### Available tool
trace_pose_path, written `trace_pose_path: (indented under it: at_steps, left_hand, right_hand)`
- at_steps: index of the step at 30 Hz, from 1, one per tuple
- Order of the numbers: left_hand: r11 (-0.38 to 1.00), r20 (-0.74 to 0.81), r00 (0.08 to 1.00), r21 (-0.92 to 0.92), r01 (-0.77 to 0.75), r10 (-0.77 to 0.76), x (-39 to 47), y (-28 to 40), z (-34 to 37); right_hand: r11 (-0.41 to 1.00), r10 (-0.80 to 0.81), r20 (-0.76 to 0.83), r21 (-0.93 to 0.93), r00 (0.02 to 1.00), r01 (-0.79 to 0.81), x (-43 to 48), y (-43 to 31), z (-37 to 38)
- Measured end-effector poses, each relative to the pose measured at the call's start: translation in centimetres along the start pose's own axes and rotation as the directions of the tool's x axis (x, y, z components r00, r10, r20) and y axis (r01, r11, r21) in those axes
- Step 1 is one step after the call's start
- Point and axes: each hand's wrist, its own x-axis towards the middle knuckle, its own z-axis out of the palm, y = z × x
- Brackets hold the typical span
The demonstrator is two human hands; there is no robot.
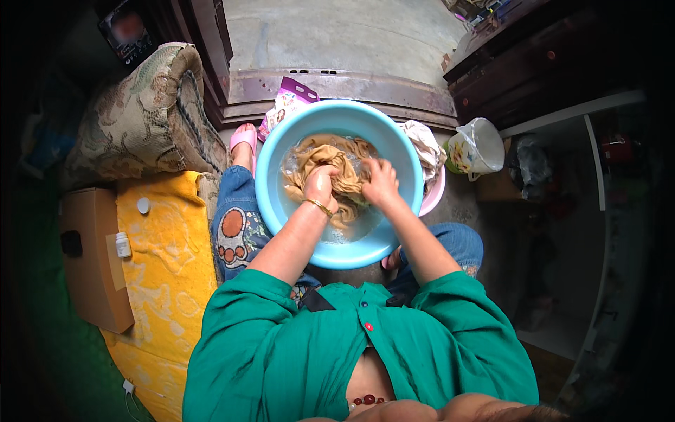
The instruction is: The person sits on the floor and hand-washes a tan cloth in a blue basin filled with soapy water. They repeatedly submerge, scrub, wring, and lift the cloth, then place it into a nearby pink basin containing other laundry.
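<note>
A round light-blue plastic basin (pixel 271 221) stands on the floor between my legs, holding sudsy water. Wet tan cloth (pixel 329 158) lies bunched in it, partly under the water. My left hand (pixel 320 187) grips a fold of this cloth, thumb on top. On the other side of the bunch, my right hand (pixel 381 181) has its fingers curled round the cloth's edge. Part of the cloth between and beneath the hands is hidden.
Behind the basin lie a purple printed bag (pixel 285 105) and a metal door sill (pixel 369 87). At right are a pink tub (pixel 435 195) with white cloth (pixel 422 142) and a lined bucket (pixel 477 147). Left, a yellow cover (pixel 163 274) bears a cardboard box (pixel 92 253) and white bottle (pixel 123 245).
</note>
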Motion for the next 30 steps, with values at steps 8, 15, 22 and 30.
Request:
trace_pose_path:
  at_steps: [8, 15, 22, 30]
  left_hand:
    - [0.993, 0.142, 0.987, 0.098, 0.066, -0.079, -0.7, -0.3, 0.2]
    - [0.995, 0.409, 0.911, -0.046, 0.086, -0.059, -2.4, 0.7, 1.2]
    - [0.947, 0.538, 0.833, -0.182, 0.267, -0.131, -1.1, 1.4, -0.4]
    - [0.988, 0.224, 0.969, -0.093, 0.127, -0.104, -1.3, -0.1, 0.6]
  right_hand:
    - [0.988, -0.033, -0.004, -0.149, 0.999, 0.032, 0.4, -0.4, 3.1]
    - [0.756, -0.277, -0.386, 0.477, 0.880, 0.448, -1.4, -3.8, 0.8]
    - [0.768, -0.384, -0.313, 0.413, 0.868, 0.489, -5.5, -8.4, -0.9]
    - [0.938, -0.150, -0.320, 0.253, 0.935, 0.238, 0.4, -9.8, -4.3]
